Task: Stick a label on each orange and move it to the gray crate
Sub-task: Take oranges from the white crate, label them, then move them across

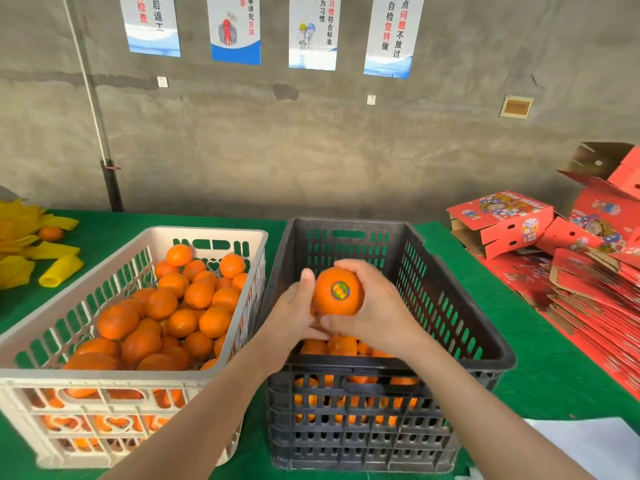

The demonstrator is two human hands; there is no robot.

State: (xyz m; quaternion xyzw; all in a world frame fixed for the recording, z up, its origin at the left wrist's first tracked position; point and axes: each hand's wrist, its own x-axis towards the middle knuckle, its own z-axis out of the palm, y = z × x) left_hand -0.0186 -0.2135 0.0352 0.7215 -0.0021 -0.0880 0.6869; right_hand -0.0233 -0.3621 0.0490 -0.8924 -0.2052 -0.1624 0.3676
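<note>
An orange [327, 299] with a round shiny label [340, 291] on its near face is held above the dark gray crate [485, 341]. My right hand [374, 306] grips it from the right, fingers over the top and thumb under it. My left hand [294, 313] touches its left side with the thumb up along the fruit. Several oranges [341, 346] lie in the bottom of the gray crate. The white crate [194, 375] on the left is heaped with unlabelled oranges [180, 306].
A green cloth [554, 375] covers the table. Yellow foam fruit nets [31, 254] and one loose orange [51, 233] lie far left. Red cartons [502, 220] and flattened red boxes [595, 299] pile up on the right. White paper [588, 445] lies at the near right corner.
</note>
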